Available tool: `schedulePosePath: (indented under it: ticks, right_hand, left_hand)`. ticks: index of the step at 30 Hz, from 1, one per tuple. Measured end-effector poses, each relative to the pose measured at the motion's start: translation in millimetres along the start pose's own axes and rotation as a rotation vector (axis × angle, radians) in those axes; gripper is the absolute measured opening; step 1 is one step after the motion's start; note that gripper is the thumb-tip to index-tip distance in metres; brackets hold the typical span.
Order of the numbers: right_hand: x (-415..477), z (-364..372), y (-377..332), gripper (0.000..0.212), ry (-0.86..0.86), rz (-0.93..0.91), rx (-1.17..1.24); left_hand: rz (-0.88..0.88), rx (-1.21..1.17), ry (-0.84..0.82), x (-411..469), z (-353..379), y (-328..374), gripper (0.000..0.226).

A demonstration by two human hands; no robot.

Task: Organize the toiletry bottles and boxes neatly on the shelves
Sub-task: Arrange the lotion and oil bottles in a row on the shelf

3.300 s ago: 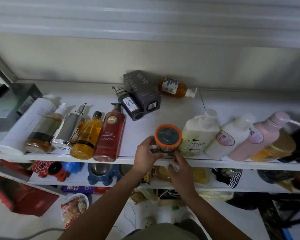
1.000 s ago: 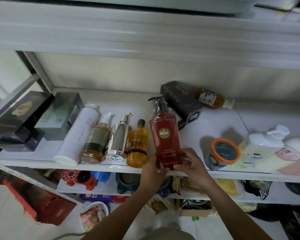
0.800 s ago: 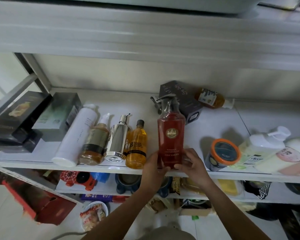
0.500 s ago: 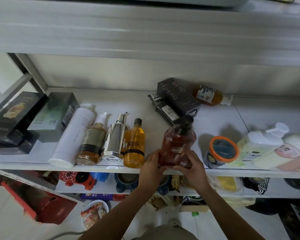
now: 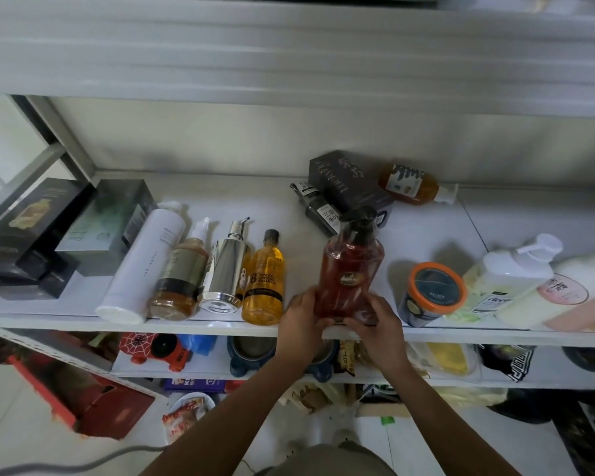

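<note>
A red pump bottle (image 5: 349, 273) stands upright near the front edge of the white shelf (image 5: 426, 231). My left hand (image 5: 303, 321) and my right hand (image 5: 378, 321) both grip its base. To its left lie an amber bottle (image 5: 263, 280), a silver bottle (image 5: 225, 269), a brown bottle (image 5: 181, 273) and a white tube (image 5: 143, 266), side by side. To its right stands an orange-lidded jar (image 5: 431, 293), then a white pump bottle (image 5: 505, 273). Behind it lie a dark bottle (image 5: 315, 207), a dark box (image 5: 349, 183) and an orange bottle (image 5: 411, 183).
Dark and green boxes (image 5: 93, 221) are stacked at the shelf's left end. More pale bottles (image 5: 571, 290) crowd the right edge. A lower shelf holds a red toy (image 5: 155, 348), a blue bowl (image 5: 251, 352) and packets. A shelf board hangs close overhead.
The red bottle was lifted from lying, held up, then tipped and lowered; now it stands on the shelf front between the amber bottle and the jar. Earlier both hands were on the jar.
</note>
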State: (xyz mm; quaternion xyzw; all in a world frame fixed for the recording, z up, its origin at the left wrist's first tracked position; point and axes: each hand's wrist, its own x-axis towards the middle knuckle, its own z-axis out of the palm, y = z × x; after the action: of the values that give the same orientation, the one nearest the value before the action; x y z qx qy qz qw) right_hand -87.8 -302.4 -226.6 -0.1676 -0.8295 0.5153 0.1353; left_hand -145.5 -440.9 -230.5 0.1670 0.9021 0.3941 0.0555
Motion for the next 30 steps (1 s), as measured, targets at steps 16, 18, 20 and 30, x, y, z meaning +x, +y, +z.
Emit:
schedulePosePath:
  ticks: [16,18,20,30]
  right_hand:
    - [-26.5,-6.2,19.0,0.055,0.171,0.089,-0.048]
    - [-28.4,-10.9,18.4,0.056,0.170,0.106,-0.031]
    - [-30.6,-15.4,16.7,0.058,0.167,0.087,-0.032]
    - [-31.5,-26.0,17.4,0.064,0.130,0.067,-0.036]
  left_hand:
    - [0.025,0.021,-0.075,6.0,18.1,26.4,0.055]
    - [0.034,0.022,-0.075,6.0,20.4,27.9,0.055]
    - [0.034,0.022,-0.075,6.5,22.0,28.4,0.055]
    - [0.041,0.018,-0.076,11.1,26.6,31.6,0.056]
